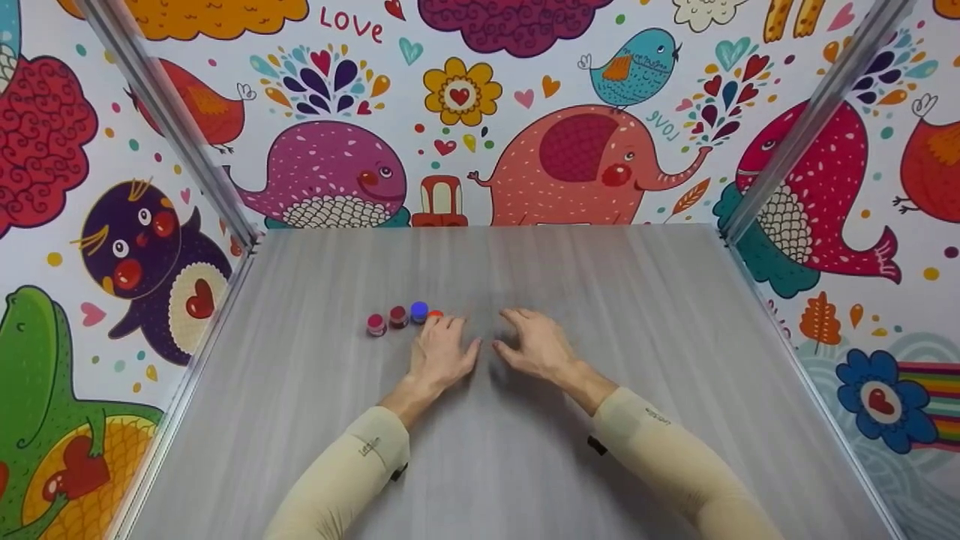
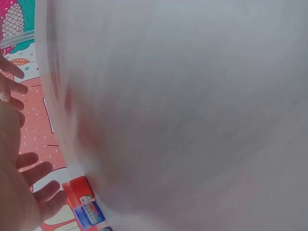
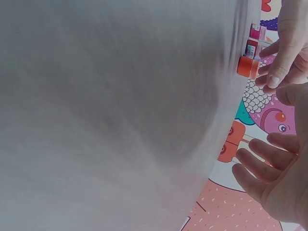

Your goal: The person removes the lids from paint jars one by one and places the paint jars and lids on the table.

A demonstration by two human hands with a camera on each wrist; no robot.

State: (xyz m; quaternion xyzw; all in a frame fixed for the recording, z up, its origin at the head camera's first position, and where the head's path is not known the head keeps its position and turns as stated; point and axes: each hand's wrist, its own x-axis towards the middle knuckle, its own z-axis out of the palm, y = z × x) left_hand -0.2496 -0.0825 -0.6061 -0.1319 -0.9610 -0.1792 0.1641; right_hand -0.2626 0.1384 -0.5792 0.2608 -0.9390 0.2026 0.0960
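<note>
Orange-capped jar (image 1: 436,315) (left hand (image 1: 441,351) touching).

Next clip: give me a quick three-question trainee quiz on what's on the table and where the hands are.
1. How many small jars stand in the row on the table?
2. True or false: the right hand holds a jar in its grip.
3. Which jar is nearest the left hand? A) pink-lidded B) blue-lidded C) orange-lidded

Key
1. Four: pink-lidded, dark red-lidded, blue-lidded and orange-lidded.
2. False: its fingers are spread over bare table, holding nothing.
3. C: the orange-lidded jar sits right at the left fingertips.
</note>
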